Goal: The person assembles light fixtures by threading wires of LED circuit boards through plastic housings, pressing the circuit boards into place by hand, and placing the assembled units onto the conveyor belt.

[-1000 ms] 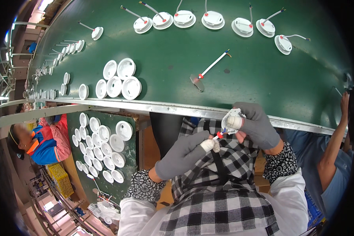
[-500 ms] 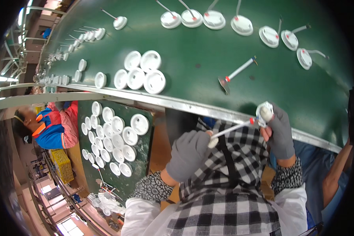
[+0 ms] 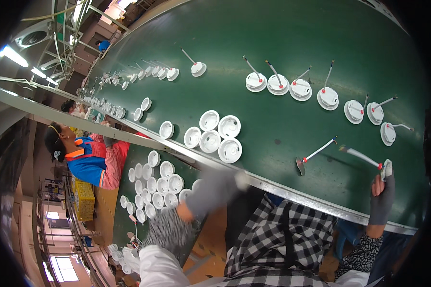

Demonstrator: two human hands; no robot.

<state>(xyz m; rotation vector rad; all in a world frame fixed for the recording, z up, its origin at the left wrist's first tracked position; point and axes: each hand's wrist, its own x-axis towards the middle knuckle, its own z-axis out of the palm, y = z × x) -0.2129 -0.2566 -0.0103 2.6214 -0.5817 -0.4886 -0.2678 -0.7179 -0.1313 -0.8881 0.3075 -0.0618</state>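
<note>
Seven cabled discs [image 3: 327, 98] seemingly done on green table [image 3: 292, 43], five clustered bare cups [image 3: 230, 151] seemingly left. Holds cabled white piece [image 3: 388, 167] in right hand [image 3: 381, 198] over table; can't tell grip of blurred left hand [image 3: 215, 189].

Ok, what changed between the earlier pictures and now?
The left hand let go of the cord and moved left, now blurred. The right hand carried the corded white piece right, over the green table. The five white cups near the table's edge stayed put.
</note>
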